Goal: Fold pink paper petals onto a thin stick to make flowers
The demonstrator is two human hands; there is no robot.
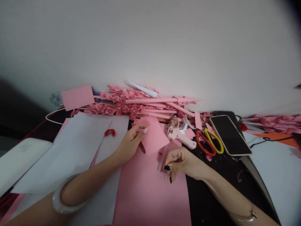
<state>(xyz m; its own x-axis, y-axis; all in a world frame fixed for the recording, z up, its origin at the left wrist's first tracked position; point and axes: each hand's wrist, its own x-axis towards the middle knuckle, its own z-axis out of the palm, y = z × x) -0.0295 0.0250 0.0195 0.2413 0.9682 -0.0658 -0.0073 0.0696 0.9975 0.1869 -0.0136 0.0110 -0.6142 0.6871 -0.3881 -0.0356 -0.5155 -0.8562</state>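
Note:
My left hand (134, 141) is closed on a small pink paper square (155, 135), thumb on top near its left edge. The square is tilted above a large pink sheet (150, 194). To its right, my right hand (176, 161) hovers over that sheet with fingers curled in and dark-nailed tips close together. Whatever it may hold between them is hidden. A narrow translucent strip (161, 160) shows just left of those fingertips; I cannot tell if they touch it. Just beyond the right hand lies a pink glue gun (182, 138) with a jewelled top.
Pink paper flower stems (131, 105) are piled along the wall. Right of the glue gun lie red and yellow-handled scissors (209, 142) and a phone (230, 135). White sheets (77, 144) and a white box-like device (23, 160) are at left. A pink card (78, 98) stands behind.

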